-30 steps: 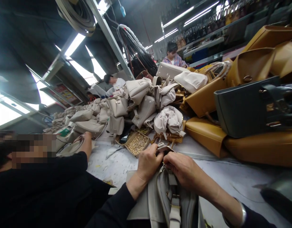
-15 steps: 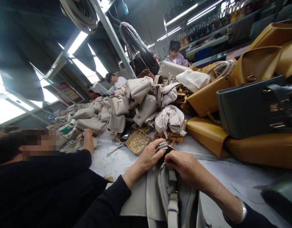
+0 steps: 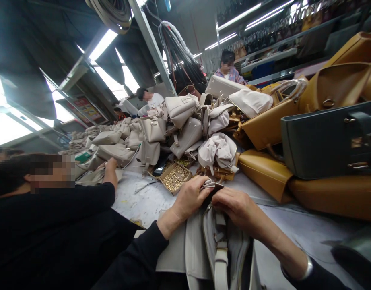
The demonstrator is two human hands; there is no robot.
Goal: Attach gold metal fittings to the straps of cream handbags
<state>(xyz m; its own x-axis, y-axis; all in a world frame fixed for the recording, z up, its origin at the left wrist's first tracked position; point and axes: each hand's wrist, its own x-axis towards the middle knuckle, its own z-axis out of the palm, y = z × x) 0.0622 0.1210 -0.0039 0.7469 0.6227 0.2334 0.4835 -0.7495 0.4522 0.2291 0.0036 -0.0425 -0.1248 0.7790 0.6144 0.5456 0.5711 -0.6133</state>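
Observation:
A pale grey handbag [image 3: 197, 249] stands before me at the table's edge, its zipped top gaping and a buckled strap [image 3: 221, 262] hanging down the middle. My left hand [image 3: 193, 195] is closed on the far end of the bag, a folded pale tab [image 3: 208, 183] at its fingertips. Pressed against the same end, my right hand [image 3: 233, 203] has its fingers bent and pinched at the bag's edge. Whatever lies under the right fingertips is hidden. Beyond my hands sits a cardboard box of small gold-coloured metal fittings [image 3: 175, 178].
Pale handbags [image 3: 187, 137] lie heaped at the back. Mustard bags [image 3: 264, 169] and a dark green bag [image 3: 327, 139] are piled on the right. A co-worker in black [image 3: 52, 225] sits close on my left, reaching onto the table [image 3: 134, 201]. Two other people are farther back.
The view has shifted slightly. Both my hands stay at the same end of the handbag with almost the same grip. The co-worker's arm on the left has moved little.

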